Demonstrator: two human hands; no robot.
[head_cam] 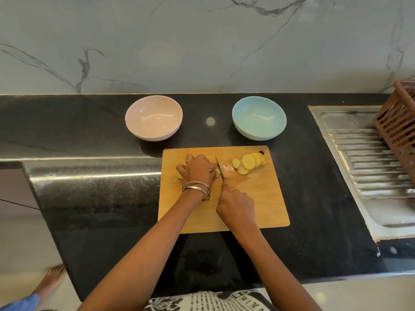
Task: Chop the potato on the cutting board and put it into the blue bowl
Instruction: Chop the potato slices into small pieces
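Observation:
A wooden cutting board lies on the black counter. My left hand curls over the uncut part of the potato, which shows only at its left end. My right hand grips the knife by its handle, forefinger along the spine, the blade standing just right of my left fingers. Several round potato slices lie fanned near the board's far right corner. The blue bowl stands behind the board to the right, with nothing in it.
A pink bowl stands behind the board to the left. A steel sink drainboard lies at the right, with a brown plastic basket tilted over it. A marble wall backs the counter. A bare foot shows at the lower left.

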